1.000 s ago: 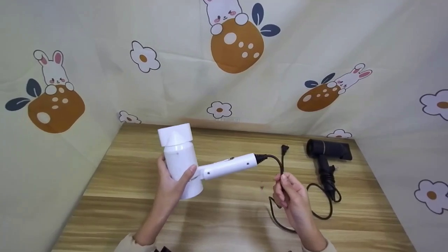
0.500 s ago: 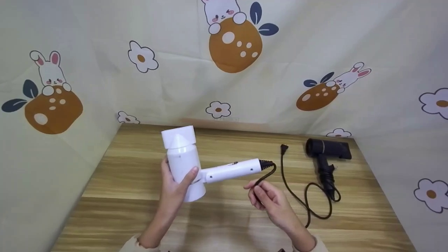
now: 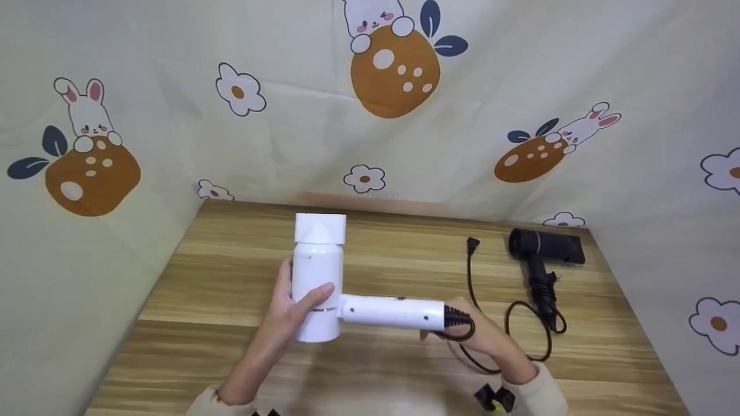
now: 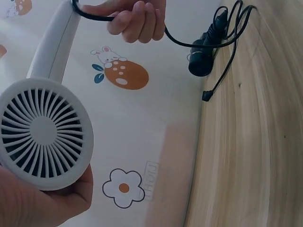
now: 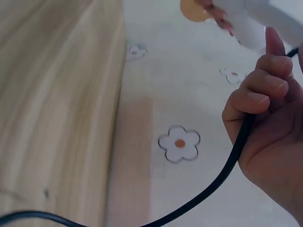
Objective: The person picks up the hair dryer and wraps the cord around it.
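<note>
A white hair dryer (image 3: 317, 271) with a flat nozzle is held above the table, nozzle away from me, handle pointing right. My left hand (image 3: 289, 312) grips its barrel, thumb across the top. The left wrist view shows its round rear grille (image 4: 43, 131) and the left palm (image 4: 40, 203) below. My right hand (image 3: 480, 332) is at the handle's end, partly hidden behind it in the head view. In the right wrist view its fingers (image 5: 258, 85) curl round the black cord (image 5: 215, 184). The cord's plug (image 3: 473, 245) lies on the table.
A black hair dryer (image 3: 546, 245) lies at the table's back right, cord wound about its handle. Loops of the white dryer's cord (image 3: 549, 341) lie near it. Patterned cloth (image 3: 289, 144) walls the wooden table (image 3: 231, 277) at the back and sides.
The plug end has left my right hand and rests on the table. That hand has moved along the cord to the handle's end. The white dryer has shifted right and turned, its handle now roughly level.
</note>
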`<action>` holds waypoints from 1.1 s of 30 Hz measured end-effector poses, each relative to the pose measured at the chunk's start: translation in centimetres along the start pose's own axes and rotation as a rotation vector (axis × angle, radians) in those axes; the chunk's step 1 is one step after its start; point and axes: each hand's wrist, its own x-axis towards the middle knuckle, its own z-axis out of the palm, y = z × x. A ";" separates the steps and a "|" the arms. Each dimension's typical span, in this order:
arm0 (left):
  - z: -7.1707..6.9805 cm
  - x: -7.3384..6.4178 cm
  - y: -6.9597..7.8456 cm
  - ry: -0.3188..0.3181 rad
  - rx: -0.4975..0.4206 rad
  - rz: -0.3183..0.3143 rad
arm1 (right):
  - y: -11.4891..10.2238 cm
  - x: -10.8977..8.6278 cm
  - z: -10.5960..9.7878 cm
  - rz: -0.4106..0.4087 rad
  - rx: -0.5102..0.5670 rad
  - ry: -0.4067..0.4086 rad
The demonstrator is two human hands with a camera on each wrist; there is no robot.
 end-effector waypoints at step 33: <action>-0.1 0.3 0.2 0.127 -0.004 -0.018 | -4.4 -1.4 1.2 0.065 -0.246 -0.033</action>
